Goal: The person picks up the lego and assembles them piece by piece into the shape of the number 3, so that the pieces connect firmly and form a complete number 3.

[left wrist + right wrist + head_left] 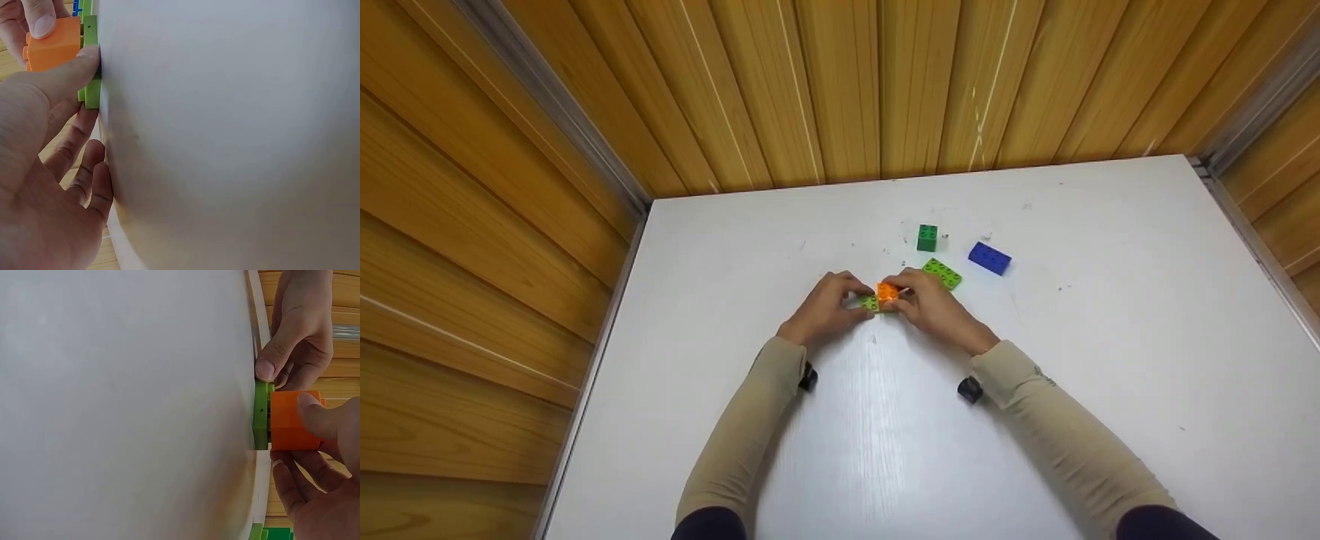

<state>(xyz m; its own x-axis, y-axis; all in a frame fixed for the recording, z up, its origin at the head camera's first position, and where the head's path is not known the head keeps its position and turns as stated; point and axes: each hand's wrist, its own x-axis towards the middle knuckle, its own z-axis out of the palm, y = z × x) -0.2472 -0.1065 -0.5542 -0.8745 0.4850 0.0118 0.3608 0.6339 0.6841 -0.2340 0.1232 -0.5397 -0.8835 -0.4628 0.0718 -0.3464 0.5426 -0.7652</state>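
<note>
White tabletop (870, 435) beneath, I saw the left hand (829, 306) pinch a flat green brick (870, 302), long axis running toward the right hand (936, 309), which gripped an orange brick (887, 291) over its nearer end.

Orange studded plastic brick (288, 422): smooth
White rectangular tabletop (847, 450): smooth, glossy
Brown slatted wood-grain wall (840, 90): glossy
Beige tubular cloth sleeve (746, 427): matt

Bright light is glaring off the table (877, 435) before me, while the sleeves (746, 435) are casting soft shadows.
</note>
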